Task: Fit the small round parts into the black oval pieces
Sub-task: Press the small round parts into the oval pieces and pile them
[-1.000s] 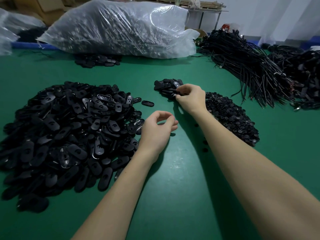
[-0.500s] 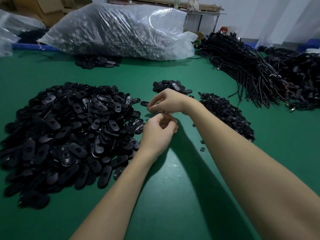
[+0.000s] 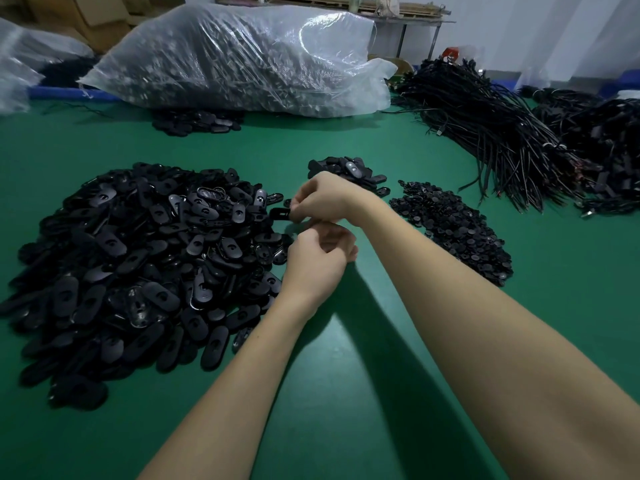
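Green bench (image 3: 346, 393), stock within reach: oval pieces (image 3: 138, 258) heaped at 9 o'clock, round parts (image 3: 453, 230) at 3; right hand (image 3: 325, 202) pinching one oval piece (image 3: 279, 213) at centre, probably for fitting; left hand (image 3: 318, 258) curled just beneath, contents hidden.

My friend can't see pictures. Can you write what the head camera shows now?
Two bare hands meet over a green table: the right hand pinches a black oval piece, the left hand curled just below. A big heap of oval pieces lies left, small round parts right.
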